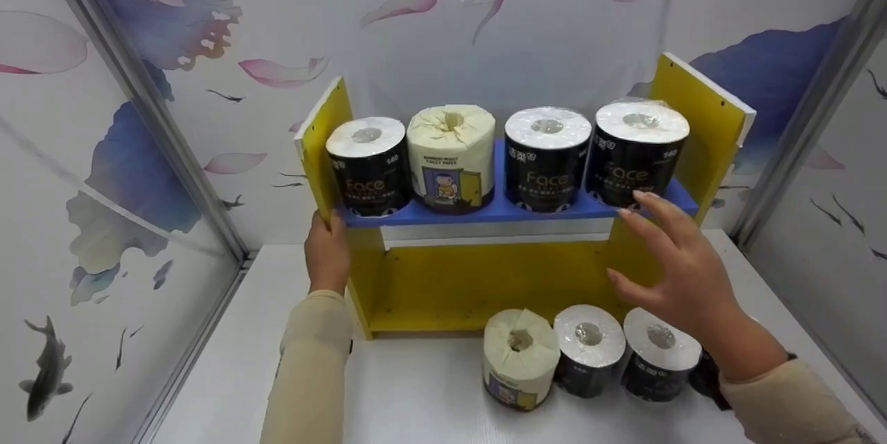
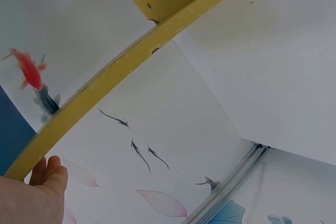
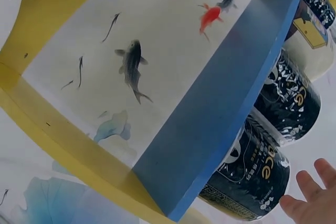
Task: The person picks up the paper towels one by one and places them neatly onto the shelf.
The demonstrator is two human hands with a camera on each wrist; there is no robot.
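A yellow-and-blue shelf (image 1: 454, 218) stands upright, with a row of toilet paper rolls on its blue board. From left to right these are a black-wrapped roll (image 1: 371, 177), a cream roll (image 1: 450, 167), another black-wrapped roll (image 1: 547, 167) and the rightmost black-wrapped roll (image 1: 634, 160). My left hand (image 1: 328, 253) grips the shelf's left side panel (image 2: 105, 80), fingers bent round its edge. In front of the rightmost roll, my right hand (image 1: 682, 271) has its fingers spread and holds nothing; whether a fingertip touches the wrapper I cannot tell.
On the white table (image 1: 409, 388) before the shelf stand a cream roll (image 1: 521, 361) and two black-wrapped rolls. A dark item (image 1: 708, 382) beside them is partly hidden by my right arm. Printed walls with metal corner posts (image 1: 145, 104) enclose the table.
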